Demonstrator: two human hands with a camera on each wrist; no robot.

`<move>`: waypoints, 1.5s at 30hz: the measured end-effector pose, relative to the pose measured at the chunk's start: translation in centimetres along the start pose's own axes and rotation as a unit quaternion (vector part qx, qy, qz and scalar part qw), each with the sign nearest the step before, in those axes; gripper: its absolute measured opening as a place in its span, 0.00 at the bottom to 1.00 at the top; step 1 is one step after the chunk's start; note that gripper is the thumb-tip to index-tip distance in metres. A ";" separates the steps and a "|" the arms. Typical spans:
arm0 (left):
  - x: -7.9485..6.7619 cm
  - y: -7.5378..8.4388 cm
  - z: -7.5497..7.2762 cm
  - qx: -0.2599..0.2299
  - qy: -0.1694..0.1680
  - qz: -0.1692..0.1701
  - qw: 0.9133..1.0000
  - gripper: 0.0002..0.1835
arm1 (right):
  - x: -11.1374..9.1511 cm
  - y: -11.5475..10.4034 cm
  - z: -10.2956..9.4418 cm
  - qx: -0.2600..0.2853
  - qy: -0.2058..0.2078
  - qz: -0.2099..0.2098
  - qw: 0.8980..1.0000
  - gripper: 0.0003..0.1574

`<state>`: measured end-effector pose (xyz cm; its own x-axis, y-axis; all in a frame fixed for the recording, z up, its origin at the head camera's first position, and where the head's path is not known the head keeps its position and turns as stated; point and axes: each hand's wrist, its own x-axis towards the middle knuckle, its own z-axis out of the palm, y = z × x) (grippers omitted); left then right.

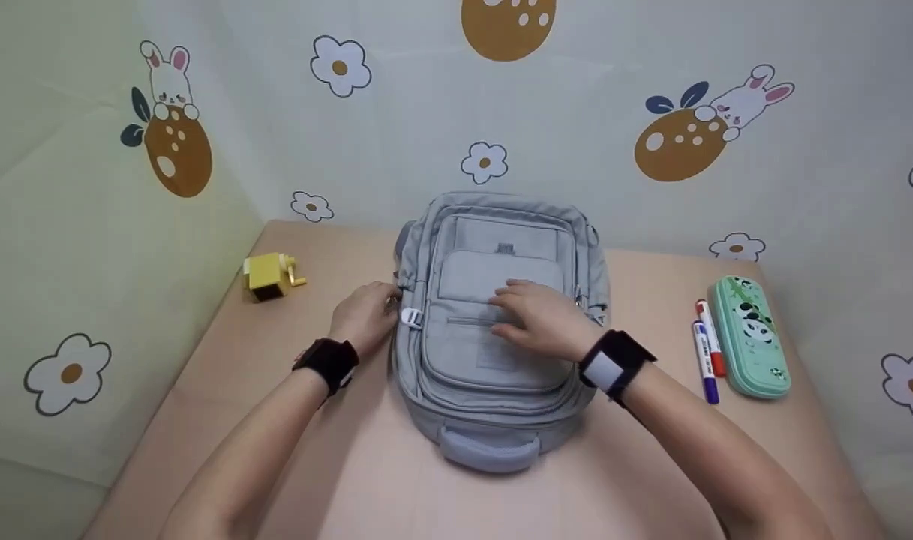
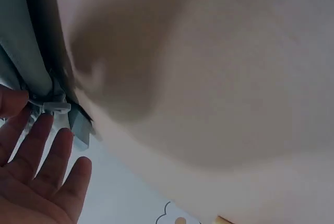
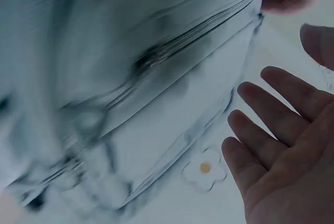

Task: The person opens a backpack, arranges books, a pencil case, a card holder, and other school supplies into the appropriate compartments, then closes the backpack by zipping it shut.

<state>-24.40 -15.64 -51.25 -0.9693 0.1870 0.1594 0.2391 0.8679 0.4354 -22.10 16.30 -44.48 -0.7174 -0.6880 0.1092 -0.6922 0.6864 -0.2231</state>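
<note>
A grey backpack [image 1: 494, 367] lies on its back, its padded top handle [image 1: 490, 450] pointing toward me. At its left side is my left hand [image 1: 364, 319]. In the left wrist view, that hand's thumb and forefinger come together at the bag's side strap beside a pale buckle [image 2: 56, 107], while the other fingers [image 2: 55, 156] extend loosely. My right hand [image 1: 542, 319] is over the front pocket, fingers spread and nothing in them. The right wrist view shows this hand [image 3: 292, 145] palm-on, apart from the zipped panels [image 3: 182, 46].
A yellow crank pencil sharpener [image 1: 267, 276] stands at the table's left. On the right lie a green panda pencil case [image 1: 752, 337] and two markers, one red [image 1: 711, 337] and one blue [image 1: 704, 360]. A patterned cloth wall [image 1: 396, 135] rises behind the table [image 1: 396, 487].
</note>
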 end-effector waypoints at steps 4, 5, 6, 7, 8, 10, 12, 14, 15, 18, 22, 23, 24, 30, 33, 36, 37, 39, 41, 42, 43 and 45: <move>0.2 -0.1 0.7 -0.017 0.002 -0.013 1.000 0.10 | 3.3 -1.9 1.2 0.000 -0.065 0.000 0.998 0.39; 0.2 -0.2 0.8 -0.020 0.003 -0.015 1.000 0.10 | 3.9 -2.3 1.6 -0.001 -0.077 0.000 0.997 0.41; 0.2 -0.3 0.9 -0.022 0.003 -0.014 1.000 0.10 | 4.5 -2.6 1.9 0.002 -0.085 -0.003 0.996 0.42; 0.2 -0.3 0.9 -0.023 0.005 -0.013 1.000 0.09 | 5.0 -2.9 2.2 0.003 -0.091 -0.008 0.996 0.43; 0.2 -0.4 1.0 -0.023 0.005 -0.012 1.000 0.09 | 5.5 -3.2 2.5 0.003 -0.098 -0.011 0.995 0.45; 0.2 -0.5 1.0 -0.023 0.006 -0.011 1.000 0.08 | 6.2 -3.6 3.0 0.005 -0.108 -0.016 0.994 0.48; 0.3 -0.6 1.1 -0.024 0.003 -0.012 1.000 0.07 | 6.8 -3.9 3.5 0.006 -0.115 -0.014 0.993 0.50; 0.3 -0.7 1.0 -0.025 -0.003 -0.008 1.000 0.07 | 7.3 -4.1 3.8 0.002 -0.121 -0.007 0.993 0.52; 0.3 -0.8 1.0 -0.025 -0.007 -0.005 1.000 0.06 | 7.5 -4.2 3.9 0.001 -0.122 -0.004 0.992 0.53; 0.3 -0.9 0.8 -0.022 -0.017 0.012 1.000 0.06 | 8.0 -4.3 4.2 -0.004 -0.118 -0.003 0.993 0.54; 0.2 -1.1 0.6 -0.018 -0.018 0.029 0.999 0.08 | 8.4 -4.5 4.4 -0.009 -0.121 -0.005 0.993 0.55; 0.2 -1.2 0.5 -0.021 -0.017 0.032 0.999 0.08 | 8.4 -4.5 4.5 -0.013 -0.124 -0.004 0.992 0.55; 0.1 -1.3 0.5 -0.025 -0.016 0.033 0.999 0.08 | 8.5 -4.5 4.5 -0.017 -0.127 -0.002 0.992 0.55; -0.3 -1.7 0.1 -0.033 -0.006 0.045 0.998 0.07 | 8.8 -4.4 5.1 -0.049 -0.130 0.002 0.990 0.51; -0.6 -1.7 -0.3 -0.013 -0.005 0.049 0.999 0.06 | 8.8 -4.4 5.4 -0.062 -0.131 0.003 0.989 0.50; -1.1 -1.6 -0.7 0.001 -0.007 0.048 0.999 0.06 | 8.8 -4.4 5.5 -0.068 -0.132 0.004 0.989 0.51; -1.2 -1.6 -0.8 0.004 -0.009 0.046 0.999 0.06 | 8.8 -4.4 5.5 -0.068 -0.132 0.005 0.989 0.51; -1.6 -1.5 -1.1 0.007 -0.012 0.044 0.999 0.06 | 8.8 -4.4 5.5 -0.069 -0.134 0.004 0.989 0.51; -2.1 -1.5 -1.4 0.010 -0.015 0.045 0.999 0.06 | 8.9 -4.5 5.6 -0.073 -0.139 0.004 0.988 0.52; -2.3 -1.4 -1.6 0.012 -0.019 0.045 0.999 0.06 | 8.9 -4.5 5.6 -0.073 -0.137 0.004 0.988 0.51; -2.6 -1.3 -1.7 0.014 -0.022 0.047 0.999 0.06 | 8.8 -4.6 5.6 -0.072 -0.135 0.003 0.988 0.51; -3.1 -1.2 -2.0 0.021 -0.031 0.055 0.998 0.06 | 8.8 -4.7 5.6 -0.075 -0.134 0.003 0.988 0.51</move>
<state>-21.59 -18.16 -50.44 -0.9393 0.3090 0.1491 0.3429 0.8588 0.3807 -24.77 5.73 -47.89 -0.6882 -0.7083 -0.1572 -0.7068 0.7034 -0.0753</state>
